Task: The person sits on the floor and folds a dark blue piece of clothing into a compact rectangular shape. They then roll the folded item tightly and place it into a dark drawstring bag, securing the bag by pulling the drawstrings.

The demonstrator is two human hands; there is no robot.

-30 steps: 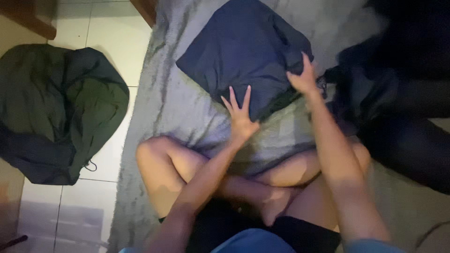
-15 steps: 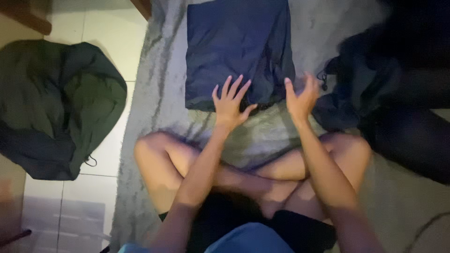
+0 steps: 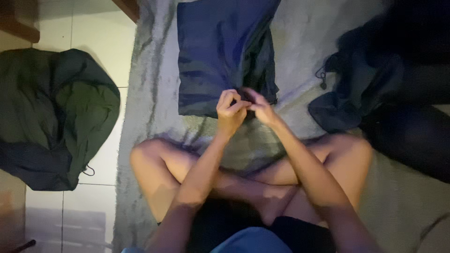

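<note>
Both hands have left their flat press and met at the near edge of the folded navy garment – upper centre, on the grey rug – left hand and right hand curled, apparently pinching its hem.

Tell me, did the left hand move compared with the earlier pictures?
Yes. The left hand left the folded blue cloth, curling toward the right hand at its near edge.

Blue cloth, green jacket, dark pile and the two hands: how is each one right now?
Blue cloth: folded into a flat rectangle on the rug.
Left hand: fingers curled, pinching the cloth's near edge.
Right hand: fingers pinched together, touching the left hand at that edge.
Green jacket: crumpled, unfolded, on the tiles.
Dark pile: heaped loosely on the rug, unfolded.
</note>
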